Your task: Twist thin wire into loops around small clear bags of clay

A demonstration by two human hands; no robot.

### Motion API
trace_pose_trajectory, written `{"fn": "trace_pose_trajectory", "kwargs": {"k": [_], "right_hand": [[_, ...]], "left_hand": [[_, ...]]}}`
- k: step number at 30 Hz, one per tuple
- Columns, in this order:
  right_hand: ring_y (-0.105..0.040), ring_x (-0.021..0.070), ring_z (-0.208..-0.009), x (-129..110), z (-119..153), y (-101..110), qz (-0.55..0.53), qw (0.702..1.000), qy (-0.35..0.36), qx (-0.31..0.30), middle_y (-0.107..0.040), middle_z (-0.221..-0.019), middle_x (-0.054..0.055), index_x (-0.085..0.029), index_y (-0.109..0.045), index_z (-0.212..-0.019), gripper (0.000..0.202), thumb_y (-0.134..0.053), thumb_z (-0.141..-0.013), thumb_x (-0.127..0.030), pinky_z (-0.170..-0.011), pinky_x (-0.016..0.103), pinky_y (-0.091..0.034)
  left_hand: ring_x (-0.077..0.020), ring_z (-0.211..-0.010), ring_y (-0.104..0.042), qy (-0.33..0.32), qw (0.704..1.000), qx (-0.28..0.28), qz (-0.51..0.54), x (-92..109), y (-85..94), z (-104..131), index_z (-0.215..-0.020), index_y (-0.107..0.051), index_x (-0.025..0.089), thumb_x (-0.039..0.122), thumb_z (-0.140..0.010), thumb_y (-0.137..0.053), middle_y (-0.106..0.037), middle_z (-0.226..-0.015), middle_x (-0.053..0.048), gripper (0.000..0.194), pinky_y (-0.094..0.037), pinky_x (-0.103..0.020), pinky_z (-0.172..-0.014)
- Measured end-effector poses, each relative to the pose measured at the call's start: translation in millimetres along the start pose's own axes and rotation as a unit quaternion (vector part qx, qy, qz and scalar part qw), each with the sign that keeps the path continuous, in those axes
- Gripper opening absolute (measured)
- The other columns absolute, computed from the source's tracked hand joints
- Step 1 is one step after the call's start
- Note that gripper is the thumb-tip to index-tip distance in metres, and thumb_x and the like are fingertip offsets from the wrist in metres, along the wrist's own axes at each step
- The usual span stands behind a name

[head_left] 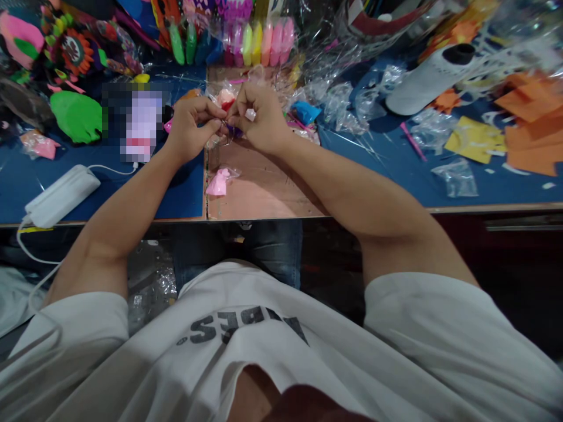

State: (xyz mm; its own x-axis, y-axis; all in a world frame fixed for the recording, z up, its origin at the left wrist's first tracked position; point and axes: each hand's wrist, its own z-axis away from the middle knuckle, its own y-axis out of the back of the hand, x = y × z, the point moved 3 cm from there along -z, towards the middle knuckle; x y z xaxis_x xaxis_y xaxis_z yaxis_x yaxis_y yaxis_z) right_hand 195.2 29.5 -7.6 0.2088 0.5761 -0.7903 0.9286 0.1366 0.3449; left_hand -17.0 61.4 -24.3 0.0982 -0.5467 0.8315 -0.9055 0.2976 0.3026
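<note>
My left hand [196,126] is closed in a pinch, thumb against forefinger, above the bare wooden panel's left edge. Almost touching it, my right hand [260,117] pinches too. A thin looped strand [227,132], like wire or thread, runs between the fingertips; its exact kind is too small to tell. Something red [227,104] and something dark purple [238,132] show behind and under the fingers, partly hidden. Nearer my body, a pink lump in clear plastic [219,183] lies on the wooden panel [268,190].
A phone [143,123] on a cable and a white power brick [64,195] lie at left, by a green piece [77,116]. Colored clay packs [264,44] line the back. At right are a white cylindrical device [424,82], plastic bags [455,177] and orange sheets [534,146].
</note>
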Motion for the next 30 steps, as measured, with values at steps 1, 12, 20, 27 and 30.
{"fn": "trace_pose_trajectory", "kwargs": {"k": [1,12,20,27,30], "right_hand": [[-0.077,0.0318,-0.093,-0.3,0.2,-0.1,-0.010,1.000,-0.003,0.000,-0.078,-0.090,-0.002,-0.035,-0.041,-0.082,0.042,-0.082,-0.083,-0.045,-0.097,0.053,-0.065],[-0.072,0.0351,-0.094,0.8,1.1,4.0,0.073,0.997,-0.008,0.008,-0.078,-0.104,0.003,-0.039,-0.052,-0.097,0.031,-0.075,-0.086,-0.057,-0.084,0.054,-0.060],[-0.072,0.0341,-0.093,-8.2,2.2,7.3,0.054,0.999,0.001,-0.002,-0.080,-0.101,0.001,-0.041,-0.058,-0.099,0.032,-0.081,-0.080,-0.053,-0.084,0.054,-0.061],[-0.071,0.0333,-0.089,-16.5,1.3,3.5,0.050,0.999,0.022,0.005,-0.074,-0.099,0.003,-0.038,-0.047,-0.096,0.036,-0.074,-0.082,-0.055,-0.082,0.053,-0.061],[-0.071,0.0353,-0.093,-20.5,0.5,3.1,0.077,0.997,0.014,0.006,-0.075,-0.099,0.004,-0.039,-0.051,-0.097,0.032,-0.073,-0.083,-0.059,-0.084,0.055,-0.062]], "left_hand": [[-0.0196,-0.082,-0.085,-0.003,1.000,0.000,0.000,-0.6,0.0,0.0,-0.098,-0.084,0.031,0.059,-0.091,-0.101,-0.089,-0.094,0.001,0.033,-0.071,-0.043,-0.084],[-0.0198,-0.080,-0.083,-0.008,1.000,0.000,0.004,-13.2,-1.1,-3.1,-0.096,-0.082,0.027,0.059,-0.092,-0.099,-0.086,-0.090,-0.001,0.036,-0.069,-0.042,-0.082],[-0.0181,-0.068,-0.074,-0.013,1.000,0.022,-0.004,-12.0,-2.7,-2.7,-0.087,-0.082,0.028,0.046,-0.090,-0.099,-0.084,-0.085,-0.001,0.024,-0.064,-0.041,-0.071],[-0.0223,-0.072,-0.073,-0.036,0.996,0.050,-0.061,-12.6,-4.5,-2.9,-0.081,-0.082,0.032,0.057,-0.098,-0.091,-0.080,-0.078,-0.003,0.032,-0.059,-0.043,-0.072],[-0.0221,-0.074,-0.073,-0.037,0.997,0.051,-0.048,-10.1,-3.9,-4.2,-0.082,-0.082,0.032,0.068,-0.099,-0.090,-0.077,-0.077,-0.002,0.041,-0.059,-0.043,-0.076]]}}
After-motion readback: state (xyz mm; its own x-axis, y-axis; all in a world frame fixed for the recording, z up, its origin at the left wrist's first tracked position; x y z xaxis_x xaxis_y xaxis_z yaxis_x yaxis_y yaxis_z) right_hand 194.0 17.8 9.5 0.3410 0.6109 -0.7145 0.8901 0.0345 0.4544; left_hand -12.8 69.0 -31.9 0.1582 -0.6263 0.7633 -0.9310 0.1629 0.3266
